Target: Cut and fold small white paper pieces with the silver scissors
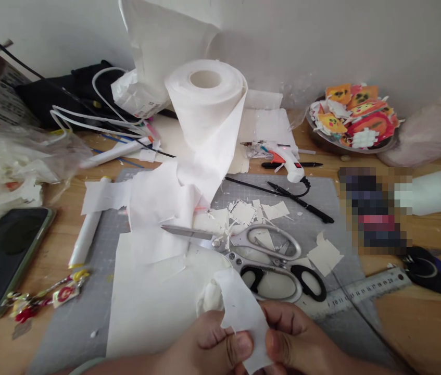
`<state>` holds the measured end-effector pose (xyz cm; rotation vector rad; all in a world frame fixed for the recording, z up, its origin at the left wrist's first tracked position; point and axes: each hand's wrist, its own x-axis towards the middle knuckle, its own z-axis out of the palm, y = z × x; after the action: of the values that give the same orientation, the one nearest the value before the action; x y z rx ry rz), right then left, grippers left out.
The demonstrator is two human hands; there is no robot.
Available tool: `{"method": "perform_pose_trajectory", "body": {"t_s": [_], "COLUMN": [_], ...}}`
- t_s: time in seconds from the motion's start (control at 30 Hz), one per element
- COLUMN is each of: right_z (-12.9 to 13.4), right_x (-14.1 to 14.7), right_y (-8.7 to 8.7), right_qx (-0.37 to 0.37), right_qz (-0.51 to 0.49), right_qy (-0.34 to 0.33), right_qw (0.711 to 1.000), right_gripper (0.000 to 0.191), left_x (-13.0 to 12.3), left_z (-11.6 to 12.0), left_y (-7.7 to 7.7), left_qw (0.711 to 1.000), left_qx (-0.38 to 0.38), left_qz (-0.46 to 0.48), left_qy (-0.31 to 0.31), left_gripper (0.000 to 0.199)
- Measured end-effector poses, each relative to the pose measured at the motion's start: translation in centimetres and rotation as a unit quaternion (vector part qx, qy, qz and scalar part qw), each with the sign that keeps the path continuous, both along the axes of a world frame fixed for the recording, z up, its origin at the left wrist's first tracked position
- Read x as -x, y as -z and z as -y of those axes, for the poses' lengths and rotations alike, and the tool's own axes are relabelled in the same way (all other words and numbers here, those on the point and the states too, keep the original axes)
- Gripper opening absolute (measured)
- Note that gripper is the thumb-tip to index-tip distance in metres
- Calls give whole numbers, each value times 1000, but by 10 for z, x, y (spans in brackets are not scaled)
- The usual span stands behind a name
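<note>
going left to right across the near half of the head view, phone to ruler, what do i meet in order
Phone → slim white tube → left hand → white strip pinched between both hands → right hand → metal ruler.

White paper strip [243, 308], ragged along its left edge, slanting down rightward at the frame's bottom centre
</note>
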<state>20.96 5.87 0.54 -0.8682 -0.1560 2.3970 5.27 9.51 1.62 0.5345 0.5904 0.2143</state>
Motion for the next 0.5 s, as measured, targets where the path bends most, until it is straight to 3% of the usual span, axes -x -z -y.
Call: {"method": "perform_pose_trajectory", "body": {"t_s": [0.17, 0.37, 0.5], "right_z": [0, -7, -13], "right_x": [1, -5, -6], "right_y": [-2, -1, -2], "right_qx": [8, -84, -125], "right_qz": [-31, 31, 87], "right_qy": [-3, -46, -71], "right_qw": [999, 995, 986], "right_gripper": [56, 45, 35], "left_x": [2, 2, 3], "left_z": [-6, -5, -5], "left_y": [-8, -5, -1], "left_qw": [1000, 998, 995], "left_qx": [21, 37, -18], "left_qz": [9, -53, -92], "left_qy": [-1, 1, -21], "left_gripper": [50, 44, 44]}}
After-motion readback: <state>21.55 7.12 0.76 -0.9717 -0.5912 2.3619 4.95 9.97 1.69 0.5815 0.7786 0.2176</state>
